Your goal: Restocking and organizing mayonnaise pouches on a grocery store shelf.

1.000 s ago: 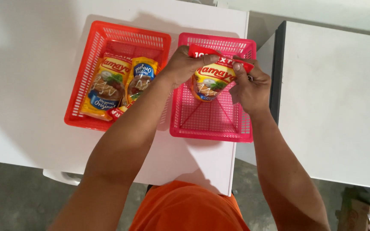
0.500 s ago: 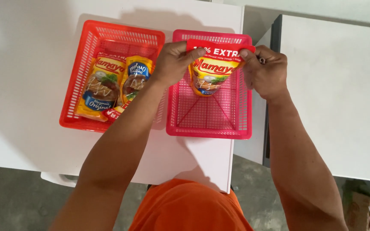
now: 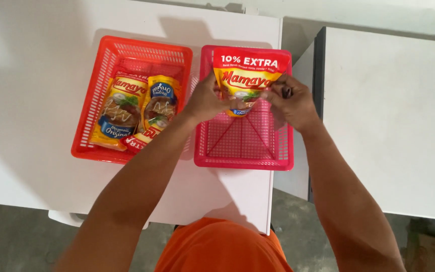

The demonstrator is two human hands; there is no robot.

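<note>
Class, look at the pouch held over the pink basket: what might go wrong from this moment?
1. Both hands, left hand and right hand, pinch only the lower part of the pouch; it may slip or flop.
2. It hangs over the far rim of the pink basket and might land outside.

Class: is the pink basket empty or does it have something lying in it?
Empty: the pink basket shows bare mesh; both hands hold the pouch above it.
</note>
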